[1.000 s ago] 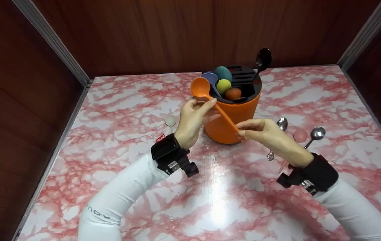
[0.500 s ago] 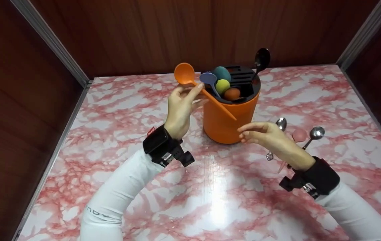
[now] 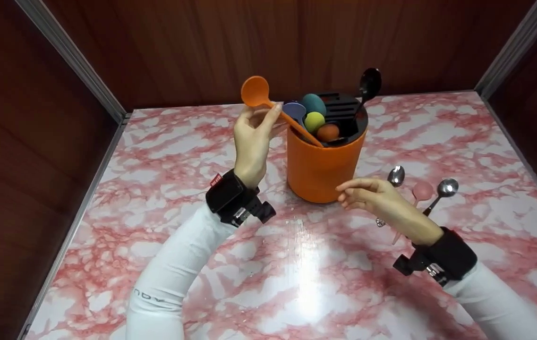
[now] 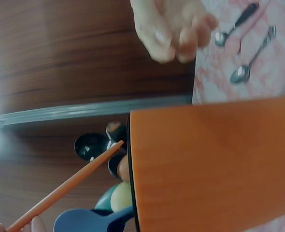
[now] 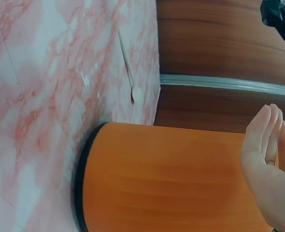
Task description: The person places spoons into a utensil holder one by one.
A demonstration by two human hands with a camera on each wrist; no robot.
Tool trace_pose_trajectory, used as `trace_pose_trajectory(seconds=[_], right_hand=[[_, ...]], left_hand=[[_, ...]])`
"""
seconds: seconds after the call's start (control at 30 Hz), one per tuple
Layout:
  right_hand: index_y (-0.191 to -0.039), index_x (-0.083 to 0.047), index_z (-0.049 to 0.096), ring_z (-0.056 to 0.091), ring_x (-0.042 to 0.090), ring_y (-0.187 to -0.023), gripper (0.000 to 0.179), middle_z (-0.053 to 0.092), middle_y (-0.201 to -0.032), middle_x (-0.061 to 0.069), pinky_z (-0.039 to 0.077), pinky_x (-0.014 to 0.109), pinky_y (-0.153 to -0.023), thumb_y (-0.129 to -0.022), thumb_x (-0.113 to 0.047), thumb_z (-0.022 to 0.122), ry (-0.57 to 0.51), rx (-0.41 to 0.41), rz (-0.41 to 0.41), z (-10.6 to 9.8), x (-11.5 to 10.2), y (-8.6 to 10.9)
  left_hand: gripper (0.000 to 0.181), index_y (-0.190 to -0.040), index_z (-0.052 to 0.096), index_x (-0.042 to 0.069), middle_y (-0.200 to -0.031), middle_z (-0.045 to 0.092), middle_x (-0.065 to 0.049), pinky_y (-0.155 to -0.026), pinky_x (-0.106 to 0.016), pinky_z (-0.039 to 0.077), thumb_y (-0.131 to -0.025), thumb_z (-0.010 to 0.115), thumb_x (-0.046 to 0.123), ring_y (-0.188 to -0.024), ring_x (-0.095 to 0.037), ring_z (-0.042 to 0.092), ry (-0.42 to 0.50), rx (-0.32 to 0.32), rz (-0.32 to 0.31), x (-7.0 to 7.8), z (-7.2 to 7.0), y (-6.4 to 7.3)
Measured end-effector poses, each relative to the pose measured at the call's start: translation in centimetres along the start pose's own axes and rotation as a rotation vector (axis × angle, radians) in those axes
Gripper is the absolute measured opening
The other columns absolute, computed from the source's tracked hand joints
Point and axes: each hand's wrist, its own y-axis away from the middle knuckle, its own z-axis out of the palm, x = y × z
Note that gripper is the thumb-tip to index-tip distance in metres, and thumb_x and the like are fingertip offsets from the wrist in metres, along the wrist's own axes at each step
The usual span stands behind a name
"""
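1. Left hand (image 3: 253, 141) pinches the orange spoon (image 3: 295, 123) by its handle, close to the bowl; the right hand (image 3: 377, 200) hangs near the holder (image 3: 322, 172), fingers loosely bent, gripping nothing.
2. Held in the air at the holder's left front, the orange spoon is not yet in it. I judge the work partway: several pieces stand inside, this one is in hand, four lie out.
3. Its long axis slants: bowl up and to the left, handle tip down and to the right, near the holder's top edge. Whether it touches, I cannot tell.
4. Inside, a blue spoon (image 3: 296, 112), teal piece (image 3: 314, 104), yellow piece (image 3: 315, 122) and brown piece (image 3: 328, 132) crowd together; a black spoon (image 3: 370, 84) stands apart, right.
5. On the table (image 3: 230, 293), to the right, a pink spoon (image 3: 422, 191) lies between two metal spoons (image 3: 447, 188); the right wrist view adds a white spoon (image 5: 137, 95) beyond the holder.
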Motion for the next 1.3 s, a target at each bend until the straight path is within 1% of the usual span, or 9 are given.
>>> trace_pose_trajectory(seconds=[0.1,0.2,0.37,0.47,0.63,0.73,0.87,1.07,1.3], right_hand=[[-0.113,-0.004,0.068,0.063,0.019,-0.095,0.02,0.066,-0.101,0.01,0.054,0.031,-0.09,-0.101,-0.009,0.054,-0.026,-0.013,0.001,-0.1,0.4,0.1],[-0.112,-0.006,0.069,0.063,0.019,-0.095,0.02,0.067,-0.101,0.008,0.054,0.031,-0.09,-0.101,-0.007,0.052,-0.036,-0.015,-0.008,-0.2,0.7,0.1],[-0.112,-0.007,0.069,0.062,0.018,-0.095,0.02,0.066,-0.101,0.008,0.054,0.031,-0.09,-0.101,-0.009,0.053,-0.028,-0.002,-0.016,-0.4,1.0,0.3],[-0.114,-0.006,0.068,0.061,0.017,-0.096,0.02,0.065,-0.103,0.008,0.054,0.031,-0.09,-0.101,-0.011,0.053,-0.032,-0.008,-0.021,-0.6,1.2,0.3],[-0.116,-0.003,0.067,0.061,0.017,-0.096,0.022,0.065,-0.103,0.008,0.054,0.03,-0.09,-0.101,-0.011,0.053,-0.062,-0.013,-0.023,-0.7,1.6,0.5],[-0.113,-0.006,0.069,0.062,0.016,-0.094,0.02,0.065,-0.102,0.008,0.054,0.029,-0.088,-0.101,-0.01,0.052,-0.074,-0.012,-0.023,-0.7,1.7,0.5],[-0.109,-0.009,0.071,0.063,0.014,-0.093,0.021,0.067,-0.1,0.007,0.055,0.028,-0.087,-0.102,-0.007,0.051,-0.091,-0.022,-0.042,-0.7,1.9,0.5],[-0.11,-0.008,0.071,0.063,0.014,-0.092,0.023,0.068,-0.099,0.005,0.055,0.028,-0.087,-0.102,-0.005,0.05,-0.109,-0.031,-0.049,-0.9,2.2,0.6],[-0.111,-0.007,0.07,0.063,0.014,-0.093,0.023,0.067,-0.1,0.006,0.055,0.028,-0.088,-0.102,-0.005,0.049,-0.131,-0.052,-0.053,-1.0,2.3,0.6]], left_hand=[[0.008,-0.1,0.056,-0.006,-0.085,0.06,-0.011,-0.081,-0.037,0.059,-0.093,0.06,-0.007,-0.079,-0.018,0.064,-0.019,-0.009,0.059,-0.2,0.3,-0.3],[0.008,-0.1,0.057,-0.007,-0.086,0.061,-0.011,-0.081,-0.035,0.059,-0.092,0.06,-0.007,-0.08,-0.019,0.063,-0.058,-0.024,0.115,-0.5,0.5,-0.5],[0.015,-0.105,0.058,-0.01,-0.091,0.063,-0.016,-0.082,-0.03,0.058,-0.092,0.062,-0.004,-0.085,-0.023,0.063,-0.226,-0.053,0.222,-0.9,0.6,-0.4],[0.019,-0.108,0.058,-0.01,-0.094,0.063,-0.017,-0.081,-0.028,0.057,-0.092,0.064,-0.002,-0.086,-0.024,0.064,-0.307,-0.073,0.26,-1.3,0.6,-0.4],[0.021,-0.108,0.059,-0.011,-0.095,0.065,-0.018,-0.08,-0.026,0.056,-0.092,0.066,0.001,-0.087,-0.023,0.065,-0.388,-0.096,0.276,-2.0,0.5,-0.5],[0.021,-0.107,0.06,-0.01,-0.094,0.065,-0.018,-0.08,-0.025,0.056,-0.091,0.067,0.002,-0.087,-0.022,0.066,-0.43,-0.107,0.267,-2.5,0.5,-0.7],[0.021,-0.107,0.061,-0.009,-0.093,0.066,-0.018,-0.079,-0.024,0.056,-0.091,0.067,0.003,-0.085,-0.022,0.067,-0.453,-0.119,0.27,-3.2,0.5,-0.8],[0.018,-0.104,0.061,-0.01,-0.091,0.066,-0.019,-0.077,-0.025,0.057,-0.091,0.067,0.0,-0.082,-0.023,0.067,-0.444,-0.137,0.272,-3.9,0.6,-0.8],[0.017,-0.102,0.063,-0.009,-0.089,0.068,-0.018,-0.078,-0.022,0.053,-0.09,0.068,0.001,-0.08,-0.023,0.066,-0.506,-0.137,0.278,-4.5,0.5,-0.9]])
